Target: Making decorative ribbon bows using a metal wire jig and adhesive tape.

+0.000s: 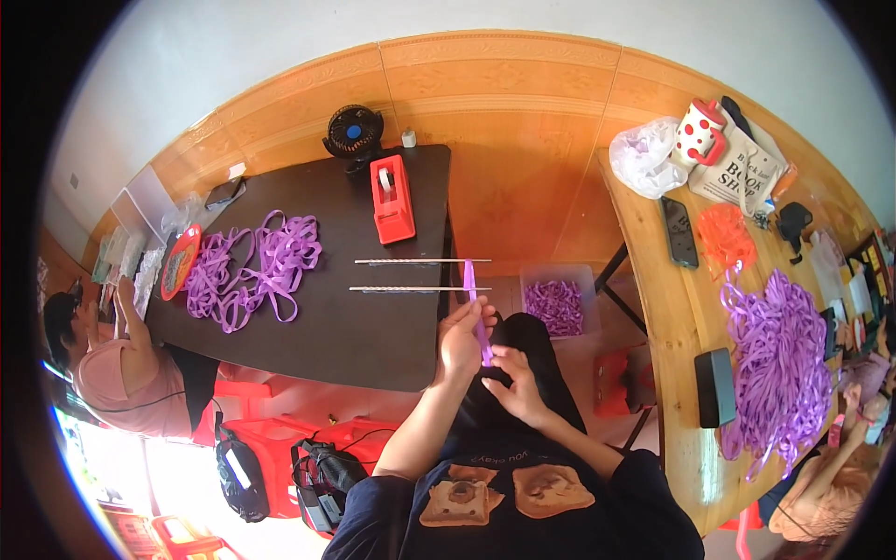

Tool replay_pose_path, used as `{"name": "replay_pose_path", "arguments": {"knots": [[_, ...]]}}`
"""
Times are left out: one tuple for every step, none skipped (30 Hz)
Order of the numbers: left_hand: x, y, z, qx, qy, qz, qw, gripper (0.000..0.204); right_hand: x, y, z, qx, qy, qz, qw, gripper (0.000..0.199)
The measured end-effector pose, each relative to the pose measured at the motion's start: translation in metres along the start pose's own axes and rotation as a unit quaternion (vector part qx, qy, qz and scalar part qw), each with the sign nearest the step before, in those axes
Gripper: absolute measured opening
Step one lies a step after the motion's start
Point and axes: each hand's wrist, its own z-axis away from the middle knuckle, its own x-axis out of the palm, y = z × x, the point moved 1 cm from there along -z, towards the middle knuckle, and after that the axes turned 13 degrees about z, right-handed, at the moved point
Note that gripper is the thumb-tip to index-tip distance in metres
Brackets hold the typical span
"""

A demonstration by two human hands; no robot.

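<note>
A narrow purple ribbon (469, 275) hangs over two thin parallel rods (392, 261) that jut past the right edge of the dark table. My left hand (459, 343) is closed on the ribbon just below the nearer rod, pinching it between thumb and fingers. Below it, the ribbon's lower part runs down toward my right hand (519, 385). The fingertips of that hand are beside the ribbon's lower end, with a gap showing between thumb and fingers. Whether they touch the ribbon is hard to see.
Loops of purple ribbon (285, 250), a red tape dispenser (393, 210) and a black fan (354, 133) are on the dark table. A clear bin (590, 297) of purple pieces stands below. The wooden table (653, 280) at right bears a ribbon heap (779, 364) and phone (679, 231). People sit at both sides.
</note>
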Motion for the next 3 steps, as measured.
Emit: {"name": "replay_pose_path", "arguments": {"knots": [[-0.0032, -0.0018, -0.0010, 0.004, -0.007, -0.011, 1.000, 0.025, 0.0038, -0.0002, 0.0069, 0.100, -0.046, -0.121, 0.987, 0.032], [-0.0063, -0.0039, -0.0010, 0.018, -0.016, -0.045, 0.999, 0.028, 0.0100, -0.0021, 0.0159, 0.197, -0.092, -0.238, 0.947, 0.032], [-0.0081, -0.0058, 0.0035, 0.026, -0.006, -0.112, 0.993, 0.035, 0.0091, -0.0006, 0.0151, 0.198, -0.093, -0.236, 0.947, 0.032]]}}
